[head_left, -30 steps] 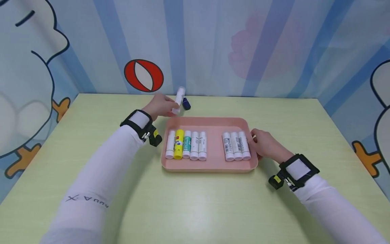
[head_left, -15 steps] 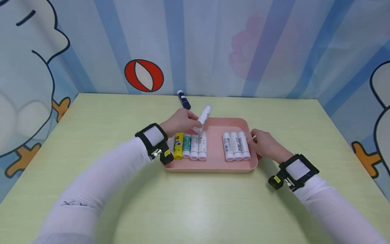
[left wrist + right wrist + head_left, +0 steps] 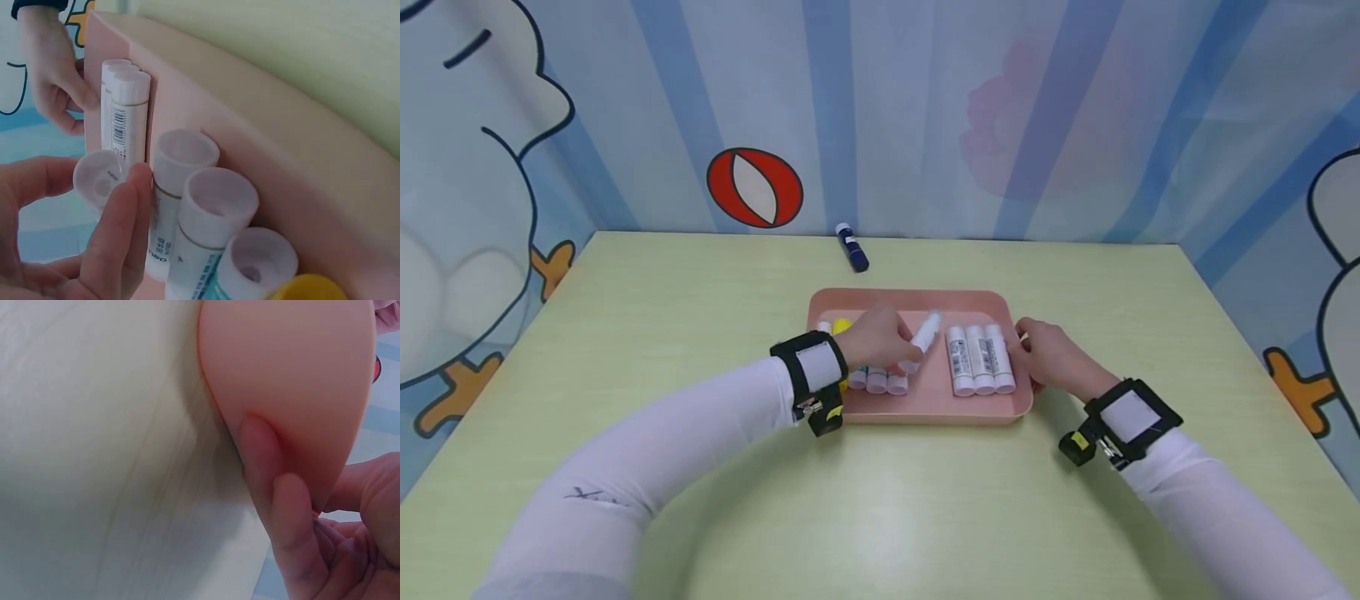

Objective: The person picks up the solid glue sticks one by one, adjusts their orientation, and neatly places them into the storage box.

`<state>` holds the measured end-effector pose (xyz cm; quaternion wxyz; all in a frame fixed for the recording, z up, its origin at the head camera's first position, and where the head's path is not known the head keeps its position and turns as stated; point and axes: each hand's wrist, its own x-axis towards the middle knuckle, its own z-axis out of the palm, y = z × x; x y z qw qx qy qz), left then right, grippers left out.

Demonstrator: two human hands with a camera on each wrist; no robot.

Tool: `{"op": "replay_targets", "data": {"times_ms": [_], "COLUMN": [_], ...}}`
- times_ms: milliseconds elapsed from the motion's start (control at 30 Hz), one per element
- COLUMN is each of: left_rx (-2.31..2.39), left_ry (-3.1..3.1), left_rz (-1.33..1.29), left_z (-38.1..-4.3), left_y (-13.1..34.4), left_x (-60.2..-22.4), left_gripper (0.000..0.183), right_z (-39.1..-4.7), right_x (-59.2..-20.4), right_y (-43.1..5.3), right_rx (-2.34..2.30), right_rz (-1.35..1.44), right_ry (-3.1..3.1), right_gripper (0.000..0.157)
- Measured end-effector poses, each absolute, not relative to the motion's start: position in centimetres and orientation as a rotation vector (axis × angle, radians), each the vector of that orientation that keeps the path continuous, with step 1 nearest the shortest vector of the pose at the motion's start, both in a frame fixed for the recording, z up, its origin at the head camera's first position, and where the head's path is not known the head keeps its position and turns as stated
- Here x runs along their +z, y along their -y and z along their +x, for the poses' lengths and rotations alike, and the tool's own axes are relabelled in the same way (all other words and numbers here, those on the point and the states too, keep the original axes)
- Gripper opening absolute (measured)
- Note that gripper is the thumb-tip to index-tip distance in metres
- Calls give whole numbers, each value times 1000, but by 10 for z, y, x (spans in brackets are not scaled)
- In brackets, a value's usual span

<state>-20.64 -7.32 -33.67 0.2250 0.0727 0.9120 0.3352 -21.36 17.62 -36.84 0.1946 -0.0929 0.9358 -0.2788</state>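
Note:
My left hand (image 3: 876, 337) pinches a white glue stick (image 3: 927, 331) by one end, between thumb and fingers, over the middle of the pink tray (image 3: 932, 408). The stick is tilted, its hollow end facing the camera in the left wrist view. Just under the hand lies a row of glue sticks, partly hidden: white ones (image 3: 219, 197), a teal-labelled one (image 3: 259, 253) and a yellow one (image 3: 309, 289). To the right of the held stick, three white glue sticks (image 3: 980, 358) lie side by side. My right hand (image 3: 1052, 354) grips the tray's right wall, thumb at the rim, fingers against the outside.
A navy glue stick (image 3: 852, 248) with a white end lies behind the tray, near the far edge of the pale wooden table (image 3: 880, 508). Beyond that edge hangs a blue striped cloth backdrop (image 3: 902, 117) with cartoon prints.
My left hand has carried the white glue stick from beside the navy one, right and towards me, over the tray. The navy glue stick stayed behind. My right hand has kept its grip.

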Motion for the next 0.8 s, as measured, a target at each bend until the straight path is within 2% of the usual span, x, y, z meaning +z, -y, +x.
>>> {"op": "replay_targets", "data": {"times_ms": [100,267,333,533,800], "left_rx": [858,784,766,723,720], "left_ry": [-2542,-2553,-2559,-2558,-2543], "left_rz": [240,292,294,248,283], "left_z": [-207,-209,-209,-211,-206], "left_y": [69,62,59,52,38], "left_x": [-337,-338,-339,-342,-347], "left_gripper": [19,42,45,30,22], "right_z": [-214,-215,-215,-215,-214], "right_x": [-368,-369,-369,-369,-369], "right_y": [-176,-176,-176,-176,-176], "right_rx": [-785,-790,-790,-789,-794], "right_rz": [-263,-277,-280,-268,-270], "right_ry": [-2623,-2628,-2631,-2631,-2631], "right_gripper": [21,21,21,21,21]}}
